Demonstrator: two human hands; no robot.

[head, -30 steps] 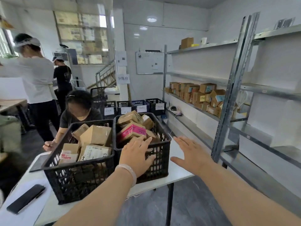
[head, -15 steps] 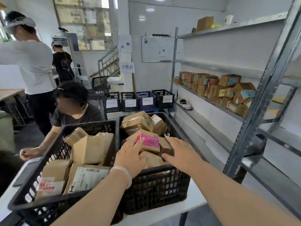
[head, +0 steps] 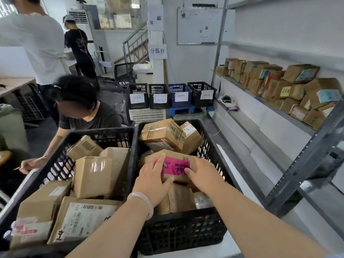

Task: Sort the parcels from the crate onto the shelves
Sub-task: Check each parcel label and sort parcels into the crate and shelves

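Two black crates sit side by side before you — in the right crate (head: 219, 155), atop the other boxes, lies the pink-labelled parcel (head: 176, 165), your left hand (head: 151, 185) and right hand (head: 202, 175) pressed against its two sides.

Both hands have moved forward into the right-hand black crate (head: 219, 161). The left hand (head: 151, 180) and right hand (head: 202, 174), which hovered near its front rim a second ago, now press against either side of the pink-labelled parcel (head: 176, 165), fingers wrapped on its edges.
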